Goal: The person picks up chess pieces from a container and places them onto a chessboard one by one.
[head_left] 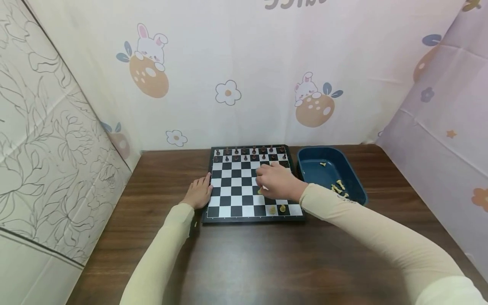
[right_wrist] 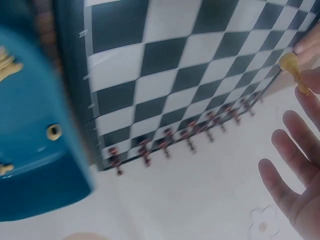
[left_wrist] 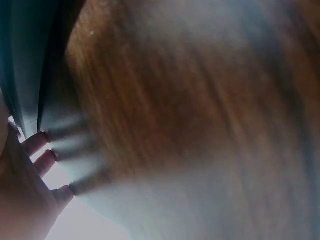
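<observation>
My right hand (head_left: 281, 182) is over the right half of the chessboard (head_left: 225, 202). Between its thumb and finger it pinches a pale yellow chess piece (right_wrist: 289, 64), while the other fingers spread outward in the right wrist view. Flat at the board's left border lies my left hand (head_left: 199, 193), its fingertips touching the edge. Two yellow chess pieces, one (head_left: 272, 210) beside another (head_left: 282, 208), stand on the row closest to me, toward the right. Dark red chess pieces (head_left: 236, 151) fill two rows at the far side.
A blue tray (head_left: 356, 182) with several loose yellow pieces (head_left: 340, 184) stands right of the board, under the right forearm's line. All of it sits on a brown wooden table (head_left: 160, 169). Behind hangs a patterned curtain (head_left: 198, 118).
</observation>
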The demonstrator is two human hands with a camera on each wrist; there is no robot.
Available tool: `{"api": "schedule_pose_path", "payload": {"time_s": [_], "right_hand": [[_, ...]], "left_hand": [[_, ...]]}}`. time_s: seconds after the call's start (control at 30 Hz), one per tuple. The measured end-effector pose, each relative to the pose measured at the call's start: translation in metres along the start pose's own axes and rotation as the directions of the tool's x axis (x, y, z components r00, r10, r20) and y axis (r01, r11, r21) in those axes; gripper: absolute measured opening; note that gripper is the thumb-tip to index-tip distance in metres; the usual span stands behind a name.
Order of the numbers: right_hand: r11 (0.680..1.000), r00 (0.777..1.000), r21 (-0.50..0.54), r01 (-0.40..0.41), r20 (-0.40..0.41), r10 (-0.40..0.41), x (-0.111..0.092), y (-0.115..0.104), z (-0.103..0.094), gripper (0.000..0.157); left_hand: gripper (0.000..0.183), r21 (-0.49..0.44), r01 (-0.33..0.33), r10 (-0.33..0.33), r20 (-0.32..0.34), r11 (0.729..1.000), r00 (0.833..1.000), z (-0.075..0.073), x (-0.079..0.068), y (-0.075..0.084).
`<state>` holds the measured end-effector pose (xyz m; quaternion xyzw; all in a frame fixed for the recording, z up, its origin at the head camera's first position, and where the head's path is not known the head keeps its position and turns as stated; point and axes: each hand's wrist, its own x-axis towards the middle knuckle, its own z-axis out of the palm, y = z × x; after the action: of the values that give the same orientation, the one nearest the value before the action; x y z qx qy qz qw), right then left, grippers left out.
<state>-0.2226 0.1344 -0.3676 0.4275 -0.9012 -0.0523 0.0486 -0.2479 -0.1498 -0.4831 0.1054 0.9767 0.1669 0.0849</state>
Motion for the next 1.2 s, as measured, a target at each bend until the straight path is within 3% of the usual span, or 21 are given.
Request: {"api": "schedule_pose_path", "payload": {"time_s": [0.2,0.43,1.2], "right_hand": [[0.994,0.994,-0.005,0.112,-0.01,-0.112,0.016,-0.025,0.006,0.007],[0.984,0.984,-0.013,0.18,0.002,-0.18,0.029,-0.044,0.014,0.007],[0.972,0.973,-0.051,0.23,0.041,-0.228,0.05,-0.064,0.035,0.015]], "left_hand": [[0.056,0.003,0.021,-0.021,0.006,1.0,1.0,0.0,-0.004,-0.002],[0.056,-0.006,0.028,-0.027,0.018,1.0,0.999,-0.001,-0.004,-0.001],[0.057,-0.006,0.036,-0.036,0.017,0.999,0.999,0.0,0.003,-0.001]]}}
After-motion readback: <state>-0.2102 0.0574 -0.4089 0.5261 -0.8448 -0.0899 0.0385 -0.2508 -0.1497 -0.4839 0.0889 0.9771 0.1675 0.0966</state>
